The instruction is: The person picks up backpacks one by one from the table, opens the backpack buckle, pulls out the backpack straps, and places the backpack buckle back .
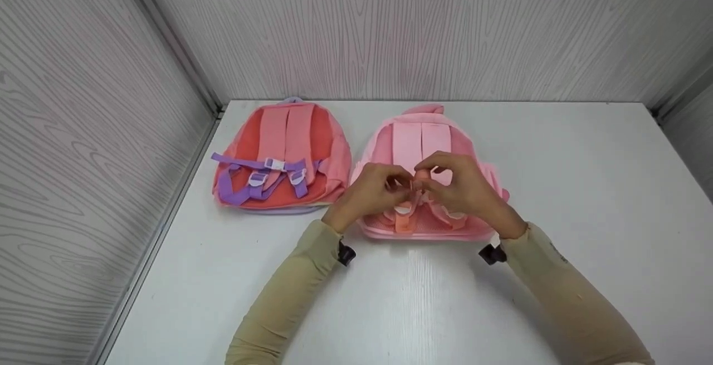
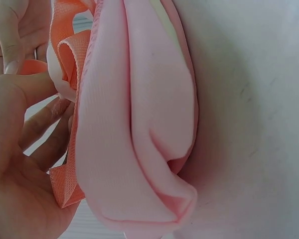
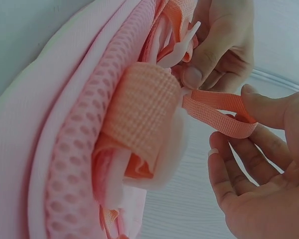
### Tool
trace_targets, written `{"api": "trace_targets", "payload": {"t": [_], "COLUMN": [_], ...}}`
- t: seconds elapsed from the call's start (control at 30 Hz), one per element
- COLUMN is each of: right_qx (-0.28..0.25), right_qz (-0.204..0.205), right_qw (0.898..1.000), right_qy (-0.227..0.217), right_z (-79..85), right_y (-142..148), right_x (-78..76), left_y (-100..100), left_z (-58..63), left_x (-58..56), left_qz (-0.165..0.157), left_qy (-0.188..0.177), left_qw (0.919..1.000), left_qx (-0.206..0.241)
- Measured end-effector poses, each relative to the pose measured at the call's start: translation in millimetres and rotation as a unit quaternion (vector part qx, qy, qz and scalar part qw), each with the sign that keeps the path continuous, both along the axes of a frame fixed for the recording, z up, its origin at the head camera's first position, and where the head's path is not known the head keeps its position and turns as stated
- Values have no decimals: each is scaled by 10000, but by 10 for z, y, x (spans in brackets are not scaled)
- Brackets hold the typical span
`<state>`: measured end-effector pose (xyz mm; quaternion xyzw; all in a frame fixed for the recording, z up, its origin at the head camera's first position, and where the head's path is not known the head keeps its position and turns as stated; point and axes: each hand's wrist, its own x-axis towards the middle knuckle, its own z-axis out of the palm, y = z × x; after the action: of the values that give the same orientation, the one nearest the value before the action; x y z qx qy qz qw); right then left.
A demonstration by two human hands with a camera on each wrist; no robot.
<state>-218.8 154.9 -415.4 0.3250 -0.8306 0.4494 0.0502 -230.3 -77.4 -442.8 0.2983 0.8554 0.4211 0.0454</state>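
Note:
A pink backpack (image 1: pixel 423 136) lies with its shoulder straps facing up, and both hands work over its lower middle. My left hand (image 1: pixel 379 189) pinches a small white plastic buckle (image 2: pixel 62 82) joined to orange webbing, with thumb and fingers partly hiding it. In the right wrist view, my right hand (image 3: pixel 274 164) pinches a loop of orange webbing strap (image 3: pixel 224 122) between thumb and fingers. That loop runs to the left hand's (image 3: pixel 222 50) thumb tip. Another orange strap (image 3: pixel 142 99) folds over a white adjuster, blurred, against the pink mesh back.
Left of the pink backpack lies a coral backpack (image 1: pixel 323 136) with purple straps (image 1: pixel 239 195) and pale buckles across its back. Both bags rest on a white table (image 1: pixel 585 186), bordered by wood-grain panels (image 1: pixel 390 30) behind and at the sides.

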Motion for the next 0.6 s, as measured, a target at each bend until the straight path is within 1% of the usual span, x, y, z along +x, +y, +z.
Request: {"api": "trace_targets", "payload": {"t": [0.17, 0.43, 0.6], "right_qx": [2, -14, -37], "right_qz": [-109, -170, -280], "right_qw": [9999, 9997, 9995], "right_qy": [-25, 200, 132], "right_z": [-6, -15, -4], "right_y": [33, 73, 95], "right_x": [-4, -11, -9], "left_y": [4, 8, -1], "left_z": [2, -9, -30], "left_x": [5, -4, -4], "left_qz": [64, 45, 53], "left_qy": [-64, -10, -77], "left_qw": [9999, 10000, 9999], "left_qx": [-79, -83, -56]}}
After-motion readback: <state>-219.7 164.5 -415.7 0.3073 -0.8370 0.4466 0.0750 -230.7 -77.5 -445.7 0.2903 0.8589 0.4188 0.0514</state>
